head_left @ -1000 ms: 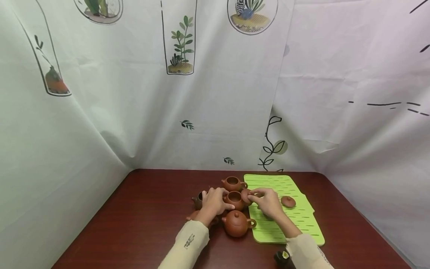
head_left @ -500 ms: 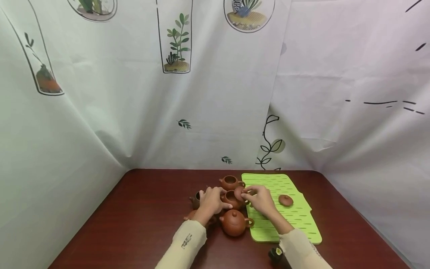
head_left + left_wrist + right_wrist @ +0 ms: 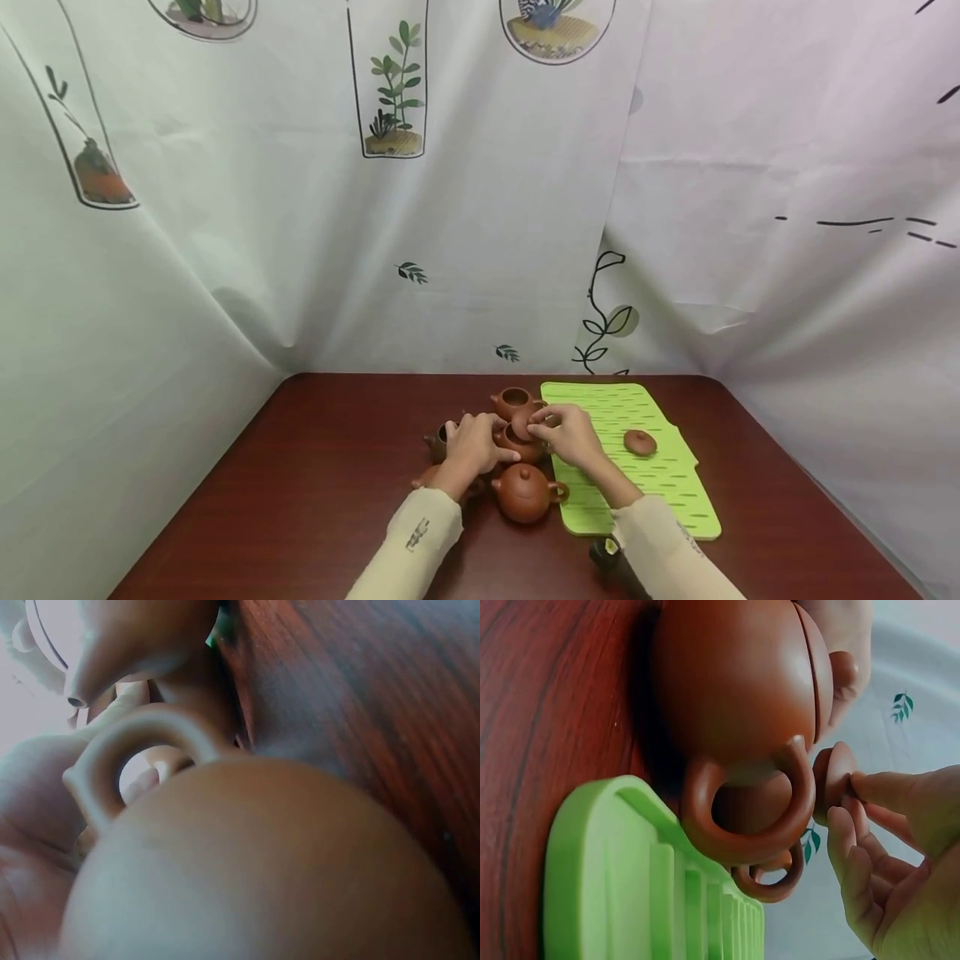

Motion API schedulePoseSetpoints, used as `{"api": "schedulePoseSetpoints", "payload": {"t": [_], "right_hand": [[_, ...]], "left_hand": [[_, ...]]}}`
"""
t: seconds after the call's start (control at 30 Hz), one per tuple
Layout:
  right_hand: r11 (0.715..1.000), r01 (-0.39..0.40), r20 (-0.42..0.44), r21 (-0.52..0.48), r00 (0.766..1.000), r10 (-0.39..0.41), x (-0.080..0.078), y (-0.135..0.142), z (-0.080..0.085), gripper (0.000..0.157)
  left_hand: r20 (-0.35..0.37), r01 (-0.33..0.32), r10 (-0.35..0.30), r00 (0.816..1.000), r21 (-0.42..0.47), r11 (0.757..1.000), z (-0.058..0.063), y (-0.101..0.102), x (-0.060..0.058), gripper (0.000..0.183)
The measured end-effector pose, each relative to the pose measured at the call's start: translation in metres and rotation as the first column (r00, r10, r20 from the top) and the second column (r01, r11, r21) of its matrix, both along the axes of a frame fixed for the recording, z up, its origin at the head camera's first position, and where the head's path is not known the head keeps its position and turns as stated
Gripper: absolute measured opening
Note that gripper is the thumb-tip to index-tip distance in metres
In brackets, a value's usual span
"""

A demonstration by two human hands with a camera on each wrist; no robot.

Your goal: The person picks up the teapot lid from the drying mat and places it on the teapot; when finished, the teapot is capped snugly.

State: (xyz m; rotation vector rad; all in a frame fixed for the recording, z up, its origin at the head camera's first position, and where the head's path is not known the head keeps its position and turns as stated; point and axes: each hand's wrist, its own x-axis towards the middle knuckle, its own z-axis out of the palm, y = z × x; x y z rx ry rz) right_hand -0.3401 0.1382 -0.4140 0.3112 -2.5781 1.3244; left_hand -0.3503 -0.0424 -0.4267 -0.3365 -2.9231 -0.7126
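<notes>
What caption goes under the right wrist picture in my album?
Right hand pinching a lid, near a lidded teapot and green mat.

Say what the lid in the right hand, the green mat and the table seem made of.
Lid: likely unglazed clay; smooth, satiny reddish-brown without glassy glints.
Green mat: probably moulded plastic or silicone, soft-sheened, with raised ribs and a rounded rim.
Table: wood or wood-look laminate, dark red, with streaky grain and a faint sheen.

Cannot see much of the dark-brown round clay teapot (image 3: 435,446) behind the left hand (image 3: 474,443). Cannot identify the small black object (image 3: 602,552) partly under the cream cloth sleeve (image 3: 660,533). Cannot see all the blurred, rounded brown clay pot (image 3: 262,870), cut off in the left wrist view.
</notes>
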Motion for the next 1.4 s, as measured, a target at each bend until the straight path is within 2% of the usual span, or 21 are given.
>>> {"api": "schedulePoseSetpoints", "payload": {"t": [0.6, 0.83, 1.4], "right_hand": [[0.995, -0.015, 0.037, 0.101, 0.999, 0.011, -0.008, -0.008, 0.003, 0.004], [0.987, -0.029, -0.002, 0.159, 1.000, 0.030, -0.009, -0.007, -0.001, 0.007], [0.989, -0.018, 0.016, 0.146, 1.000, 0.016, -0.011, -0.007, -0.010, 0.004]], "left_hand": [[-0.011, -0.016, 0.016, 1.000, -0.006, 1.000, 0.004, -0.002, -0.003, 0.056], [0.008, -0.017, 0.017, 1.000, 0.006, 1.000, 0.001, -0.002, -0.001, 0.056], [0.023, -0.006, 0.006, 1.000, 0.001, 1.000, -0.003, 0.000, 0.000, 0.056]]}}
